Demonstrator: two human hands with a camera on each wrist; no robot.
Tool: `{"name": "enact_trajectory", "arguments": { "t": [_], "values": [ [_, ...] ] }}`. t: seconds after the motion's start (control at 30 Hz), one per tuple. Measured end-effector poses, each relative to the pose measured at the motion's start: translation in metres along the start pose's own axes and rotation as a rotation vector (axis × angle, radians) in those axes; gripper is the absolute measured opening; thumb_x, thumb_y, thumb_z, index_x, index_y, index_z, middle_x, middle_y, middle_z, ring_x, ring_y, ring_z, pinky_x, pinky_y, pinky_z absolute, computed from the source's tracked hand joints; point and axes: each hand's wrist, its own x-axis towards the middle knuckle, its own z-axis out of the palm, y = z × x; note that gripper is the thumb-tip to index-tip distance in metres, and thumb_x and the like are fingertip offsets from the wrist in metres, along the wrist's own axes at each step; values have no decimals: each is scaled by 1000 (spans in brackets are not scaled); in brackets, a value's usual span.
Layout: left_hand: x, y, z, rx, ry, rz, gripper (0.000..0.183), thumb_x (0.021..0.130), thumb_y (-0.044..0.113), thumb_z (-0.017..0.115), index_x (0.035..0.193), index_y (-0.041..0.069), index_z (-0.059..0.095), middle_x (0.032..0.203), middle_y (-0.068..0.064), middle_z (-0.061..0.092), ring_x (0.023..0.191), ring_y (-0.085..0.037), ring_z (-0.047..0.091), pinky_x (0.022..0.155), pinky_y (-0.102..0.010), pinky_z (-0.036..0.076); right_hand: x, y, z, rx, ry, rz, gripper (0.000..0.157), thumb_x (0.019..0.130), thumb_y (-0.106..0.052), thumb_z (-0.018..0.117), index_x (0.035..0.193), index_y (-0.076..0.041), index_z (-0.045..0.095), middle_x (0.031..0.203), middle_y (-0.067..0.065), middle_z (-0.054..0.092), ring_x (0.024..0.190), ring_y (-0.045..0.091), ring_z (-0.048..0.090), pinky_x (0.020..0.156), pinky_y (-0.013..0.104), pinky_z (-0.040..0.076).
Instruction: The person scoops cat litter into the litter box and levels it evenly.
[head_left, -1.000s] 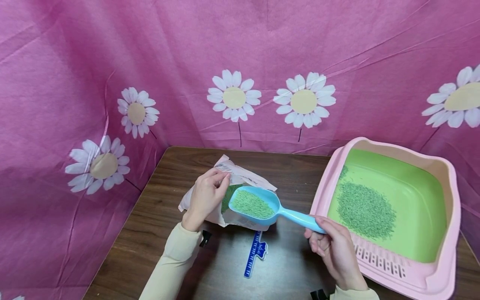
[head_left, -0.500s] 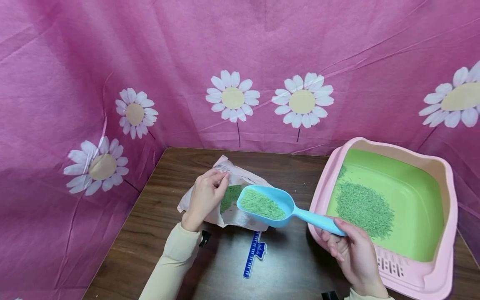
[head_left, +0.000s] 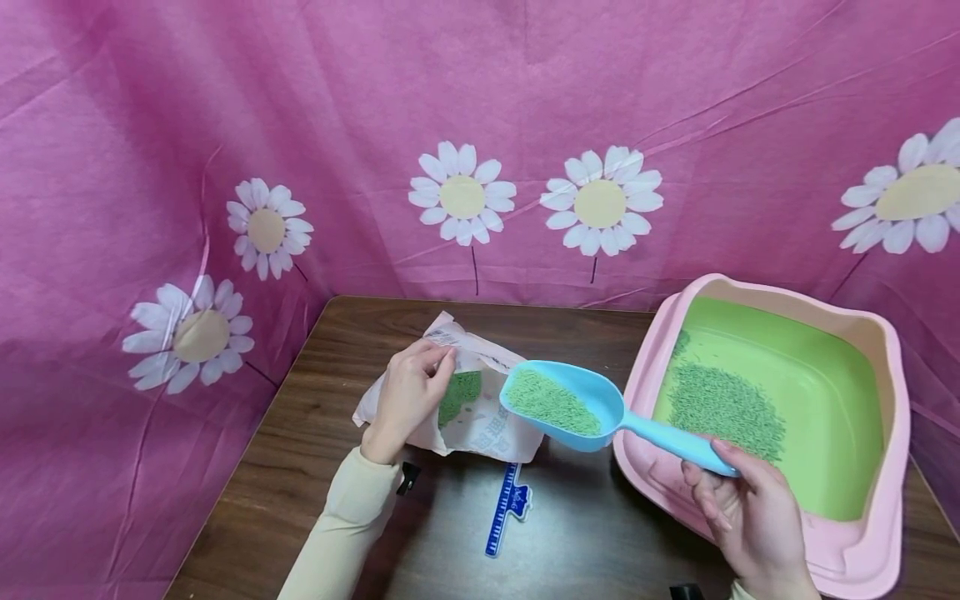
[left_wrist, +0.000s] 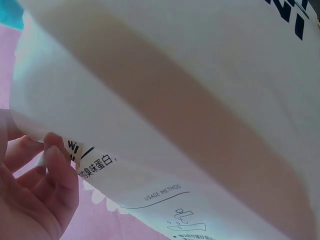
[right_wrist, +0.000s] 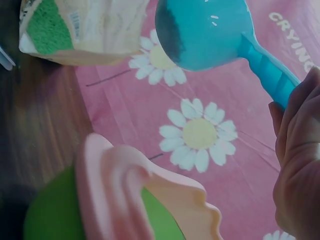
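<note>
My right hand (head_left: 757, 508) holds a light blue scoop (head_left: 603, 400) by the end of its handle. Green litter pellets (head_left: 551, 404) fill much of the scoop, which hovers between the bag and the litter box. In the right wrist view, the underside of the scoop (right_wrist: 215, 37) shows. With thumb and fingers, my left hand (head_left: 408, 392) pinches the upper edge of a pale printed litter bag (head_left: 495, 429), whose mouth gapes toward the right. More green pellets show inside. The bag's printed side (left_wrist: 140, 180) takes up most of the left wrist view.
A pink litter box (head_left: 892, 400) with a green inside stands at the right, a heap of green pellets (head_left: 723, 412) on its floor. A blue clip with ruler marks (head_left: 502, 512) lies on the wooden table (head_left: 592, 533). A pink daisy-print cloth (head_left: 360, 167) hangs behind.
My right hand has carried the filled scoop rightward, away from the bag's mouth and toward the litter box. More of the bag's opening shows. My left hand has kept its grip on the bag.
</note>
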Motion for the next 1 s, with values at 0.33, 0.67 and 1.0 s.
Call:
{"name": "enact_trajectory", "arguments": {
  "t": [0.33,0.67,1.0],
  "values": [
    [0,0,1,-2,0,4,13,87,11,66,89,6,78,69,-1,61,54,-6,44,51,-22,38,-14,-28,-22,175,-50,-36,67,104,-19,-7,126,15,47,102,32,65,70,28,64,48,31,41],
    [-1,-1,2,-4,10,8,13,87,10,66,89,5,78,71,-2,63,55,-7,46,52,-23,40,-29,-56,-36,313,-86,-102,77,104,-31,-6,122,24,45,105,42,60,67,38,51,54,38,34],
    [-3,-3,4,-10,16,6,14,87,10,65,90,5,78,71,-2,64,54,-6,45,51,-22,39,-37,-70,-44,294,-104,-175,83,103,-33,-5,115,32,44,87,41,60,61,34,35,58,29,14]
  ]
}}
